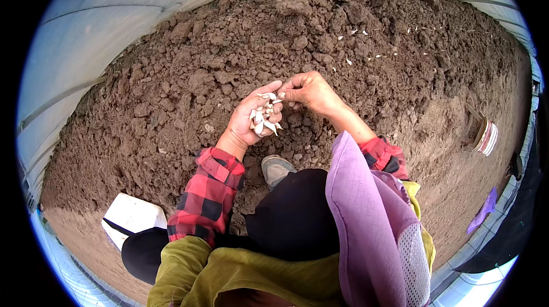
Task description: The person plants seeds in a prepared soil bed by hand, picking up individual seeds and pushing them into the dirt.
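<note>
My left hand (245, 119) is turned palm up and cups several garlic cloves (260, 123), pale and pointed. Against its fingertips, my right hand (309, 92) pinches thumb to forefinger at what looks like a single clove (281, 96), mostly hidden by the fingers. Both hands are above loose, lumpy brown soil (206, 79). Farther off to the right, more garlic cloves (349, 62) lie spaced apart on the soil, in rough rows running toward the far right.
My shoe (276, 170) stands on the soil below the hands. A white box-like object (135, 213) sits at lower left. A striped container (486, 137) lies on the packed path at right, with a purple cloth or bag (484, 211) nearer. Plastic sheeting (107, 28) and a bent pole (62, 99) border the bed.
</note>
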A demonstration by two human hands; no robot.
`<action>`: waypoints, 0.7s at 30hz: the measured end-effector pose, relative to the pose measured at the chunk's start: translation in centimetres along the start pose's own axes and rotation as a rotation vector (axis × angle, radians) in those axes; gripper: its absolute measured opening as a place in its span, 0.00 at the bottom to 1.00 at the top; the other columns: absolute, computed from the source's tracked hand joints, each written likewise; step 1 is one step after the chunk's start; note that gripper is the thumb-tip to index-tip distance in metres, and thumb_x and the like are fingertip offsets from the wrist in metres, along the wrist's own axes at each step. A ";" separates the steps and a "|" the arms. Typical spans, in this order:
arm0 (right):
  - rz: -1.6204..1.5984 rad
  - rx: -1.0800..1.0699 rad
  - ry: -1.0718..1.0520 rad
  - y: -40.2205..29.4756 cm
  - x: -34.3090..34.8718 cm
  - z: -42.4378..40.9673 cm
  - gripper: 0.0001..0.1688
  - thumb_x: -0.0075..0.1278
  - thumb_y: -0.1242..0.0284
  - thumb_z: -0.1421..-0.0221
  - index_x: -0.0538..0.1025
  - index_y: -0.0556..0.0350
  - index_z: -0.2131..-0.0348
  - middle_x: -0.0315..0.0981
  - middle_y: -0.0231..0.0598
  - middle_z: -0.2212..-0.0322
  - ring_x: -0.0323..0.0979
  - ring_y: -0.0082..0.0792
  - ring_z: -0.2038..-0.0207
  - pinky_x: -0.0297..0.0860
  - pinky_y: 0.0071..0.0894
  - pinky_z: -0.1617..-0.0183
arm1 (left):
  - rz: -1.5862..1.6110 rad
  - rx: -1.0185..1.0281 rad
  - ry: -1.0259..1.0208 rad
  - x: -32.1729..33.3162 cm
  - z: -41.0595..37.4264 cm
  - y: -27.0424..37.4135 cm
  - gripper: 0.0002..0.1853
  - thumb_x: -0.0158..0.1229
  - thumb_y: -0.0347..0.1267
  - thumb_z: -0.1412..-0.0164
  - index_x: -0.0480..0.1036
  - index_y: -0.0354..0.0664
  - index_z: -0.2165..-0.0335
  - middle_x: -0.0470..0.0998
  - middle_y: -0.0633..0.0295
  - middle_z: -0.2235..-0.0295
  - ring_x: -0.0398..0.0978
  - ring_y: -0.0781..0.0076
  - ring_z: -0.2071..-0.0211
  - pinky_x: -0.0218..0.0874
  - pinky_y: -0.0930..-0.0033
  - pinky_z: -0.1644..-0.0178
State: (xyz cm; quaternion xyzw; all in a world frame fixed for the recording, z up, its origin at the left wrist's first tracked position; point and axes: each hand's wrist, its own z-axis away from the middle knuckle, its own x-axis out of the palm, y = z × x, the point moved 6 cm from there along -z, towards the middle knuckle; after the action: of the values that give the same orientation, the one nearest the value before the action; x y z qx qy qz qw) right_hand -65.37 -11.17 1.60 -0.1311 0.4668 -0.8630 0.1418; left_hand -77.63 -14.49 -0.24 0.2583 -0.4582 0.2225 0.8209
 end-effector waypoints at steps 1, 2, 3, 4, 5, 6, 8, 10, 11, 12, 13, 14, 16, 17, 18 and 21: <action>0.001 -0.017 0.043 -0.5 -0.6 0.2 0.06 0.53 0.76 0.53 0.76 0.63 0.74 0.72 0.32 0.81 0.67 0.18 0.79 0.64 0.16 0.76 | -0.004 0.003 0.001 -0.3 -0.1 0.1 0.18 0.48 0.32 0.47 0.63 0.39 0.56 0.66 0.58 0.76 0.64 0.72 0.80 0.52 0.80 0.91; 0.004 -0.022 0.056 -0.7 -1.1 0.1 0.07 0.53 0.76 0.53 0.75 0.63 0.72 0.72 0.33 0.79 0.67 0.18 0.78 0.65 0.16 0.76 | -0.008 0.007 0.003 -0.8 -0.3 0.2 0.17 0.48 0.32 0.47 0.64 0.38 0.58 0.66 0.57 0.76 0.64 0.72 0.80 0.52 0.80 0.91; 0.004 -0.027 0.069 -0.7 -1.4 0.1 0.07 0.53 0.76 0.53 0.75 0.64 0.71 0.72 0.34 0.78 0.68 0.18 0.78 0.65 0.17 0.75 | -0.013 0.009 0.006 -1.1 -0.4 0.3 0.16 0.48 0.32 0.46 0.65 0.38 0.59 0.66 0.57 0.76 0.64 0.72 0.81 0.51 0.80 0.91; -0.025 -0.021 0.045 -0.4 -1.1 -0.1 0.08 0.53 0.76 0.53 0.75 0.64 0.70 0.73 0.34 0.77 0.68 0.18 0.77 0.65 0.17 0.74 | -0.007 0.008 0.002 -0.8 -0.4 0.3 0.13 0.47 0.33 0.46 0.66 0.37 0.63 0.66 0.57 0.77 0.64 0.72 0.81 0.51 0.80 0.91; -0.055 -0.016 0.020 0.0 -0.5 -0.3 0.08 0.53 0.76 0.53 0.75 0.64 0.70 0.73 0.34 0.76 0.68 0.19 0.77 0.66 0.17 0.74 | -0.015 0.017 0.014 -0.9 -0.5 0.1 0.12 0.48 0.32 0.46 0.66 0.37 0.64 0.66 0.57 0.77 0.64 0.72 0.81 0.51 0.80 0.91; -0.079 -0.013 0.001 0.1 -0.1 -0.4 0.09 0.53 0.76 0.53 0.75 0.64 0.69 0.73 0.34 0.75 0.68 0.19 0.76 0.66 0.17 0.74 | -0.022 0.025 0.017 -0.9 -0.8 0.0 0.12 0.48 0.32 0.46 0.66 0.37 0.64 0.66 0.57 0.77 0.64 0.72 0.81 0.50 0.80 0.91; -0.135 -0.007 0.005 0.3 0.6 -0.5 0.11 0.52 0.77 0.53 0.73 0.65 0.67 0.72 0.34 0.74 0.69 0.20 0.74 0.67 0.18 0.71 | 0.002 0.001 -0.022 -0.7 -1.0 0.1 0.11 0.48 0.32 0.47 0.66 0.36 0.66 0.66 0.58 0.78 0.65 0.72 0.81 0.50 0.80 0.91; -0.177 -0.001 0.016 0.8 0.6 -0.7 0.12 0.51 0.79 0.53 0.73 0.65 0.66 0.72 0.33 0.73 0.69 0.21 0.73 0.67 0.19 0.69 | 0.008 0.013 -0.034 -1.0 -1.0 0.2 0.11 0.48 0.31 0.47 0.66 0.36 0.65 0.66 0.57 0.78 0.64 0.72 0.81 0.50 0.80 0.92; -0.170 0.010 0.026 0.9 0.2 -0.8 0.12 0.51 0.79 0.53 0.73 0.65 0.65 0.72 0.33 0.73 0.69 0.21 0.73 0.66 0.19 0.69 | 0.011 0.020 -0.040 -1.2 -1.0 0.2 0.11 0.47 0.31 0.47 0.66 0.36 0.65 0.66 0.57 0.77 0.64 0.72 0.81 0.50 0.80 0.92; -0.170 0.029 0.036 1.4 -0.1 -0.7 0.12 0.50 0.79 0.53 0.73 0.65 0.65 0.71 0.32 0.73 0.68 0.21 0.73 0.66 0.19 0.69 | 0.043 0.012 -0.019 -1.2 -0.9 0.3 0.11 0.48 0.32 0.47 0.66 0.37 0.65 0.66 0.57 0.77 0.63 0.72 0.80 0.51 0.80 0.92; -0.176 0.004 0.113 1.8 -1.1 -1.1 0.13 0.49 0.80 0.53 0.72 0.66 0.64 0.71 0.31 0.74 0.67 0.19 0.74 0.65 0.18 0.71 | 0.071 0.005 -0.034 -1.5 -0.9 0.3 0.12 0.48 0.33 0.46 0.66 0.37 0.65 0.65 0.58 0.77 0.63 0.73 0.80 0.52 0.81 0.92; -0.138 -0.013 0.190 2.4 -2.3 -1.5 0.13 0.48 0.80 0.53 0.72 0.65 0.64 0.72 0.34 0.74 0.68 0.22 0.73 0.66 0.20 0.69 | 0.088 0.017 -0.028 -1.8 -0.7 0.5 0.12 0.48 0.33 0.46 0.66 0.37 0.65 0.65 0.58 0.77 0.63 0.73 0.79 0.52 0.81 0.92; 0.234 -0.058 0.360 3.3 -5.7 -2.4 0.13 0.47 0.79 0.53 0.73 0.63 0.64 0.73 0.38 0.73 0.70 0.27 0.70 0.67 0.24 0.65 | 0.122 0.026 -0.024 -2.5 -0.7 0.9 0.12 0.48 0.33 0.46 0.66 0.38 0.64 0.65 0.58 0.77 0.62 0.73 0.79 0.53 0.81 0.92; 0.566 -0.084 0.437 3.3 -6.9 -2.6 0.13 0.48 0.79 0.53 0.73 0.62 0.64 0.73 0.38 0.72 0.70 0.28 0.69 0.67 0.26 0.63 | 0.136 0.034 0.000 -3.0 -0.5 1.2 0.12 0.48 0.33 0.46 0.67 0.39 0.64 0.64 0.58 0.77 0.63 0.72 0.79 0.53 0.81 0.92; 0.701 -0.046 0.435 2.9 -6.9 -2.6 0.13 0.47 0.78 0.53 0.74 0.58 0.64 0.74 0.44 0.68 0.71 0.38 0.64 0.66 0.32 0.58 | 0.138 0.041 0.011 -3.2 -0.2 1.4 0.11 0.47 0.33 0.45 0.67 0.39 0.64 0.64 0.58 0.77 0.63 0.72 0.79 0.53 0.80 0.92; 0.851 -0.053 0.442 4.0 -7.7 -4.3 0.13 0.47 0.76 0.53 0.74 0.58 0.64 0.73 0.48 0.67 0.70 0.44 0.62 0.65 0.34 0.57 | 0.148 0.053 0.025 -3.6 0.3 1.8 0.11 0.47 0.33 0.45 0.67 0.39 0.64 0.64 0.58 0.77 0.63 0.72 0.79 0.53 0.80 0.91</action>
State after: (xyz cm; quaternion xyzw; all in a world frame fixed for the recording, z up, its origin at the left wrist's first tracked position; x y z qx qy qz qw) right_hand -59.28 -7.12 -4.80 0.2548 0.5198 -0.7232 0.3765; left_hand -80.66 -13.75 -2.81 0.2424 -0.4596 0.2979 0.8008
